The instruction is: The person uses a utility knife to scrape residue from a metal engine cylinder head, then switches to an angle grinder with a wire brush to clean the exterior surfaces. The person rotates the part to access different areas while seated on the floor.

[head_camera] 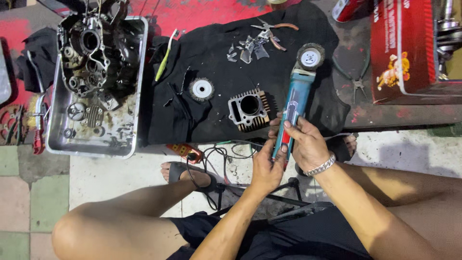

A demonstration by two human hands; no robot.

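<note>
Grinder [292, 108]: teal and grey angle grinder with a red tail end, long plastic body, lay slanted over the near edge of the black cloth [202, 110], head pointing away from me.
Left hand [266, 169]: I had it closed around the red tail of the grinder, just below the cloth's near edge.
Right hand [304, 144]: wrapped on the body a little higher, thumb laid along the casing; a metal link bracelet [321, 166] sat on that wrist.
Step in hand: by my reckoning, gripping and readying the tool, wheel not yet on any part.
Wire wheel [310, 57]: round, bristly grey rim with a pale hub, mounted on the grinder head, past the middle of the cloth.
Cylinder block [248, 111]: finned cast metal, dull grey, round bore facing up, on the cloth just left of the grinder.
Spare wheel [201, 89]: second bristle disc, white centre, lay flat on the cloth left of the block.
Next move, as I judged it: a firm two-handed hold, wheel eased level toward the fins, the cord [219, 159] below the cloth kept out of the way.
Tray [130, 144]: shiny steel, left of the cloth, holding a greasy engine case [94, 53] and small parts.
Pliers [272, 32]: orange-handled, at the cloth's far edge, beside metal scraps.
Red box [402, 48]: printed cardboard, right of the cloth.
</note>
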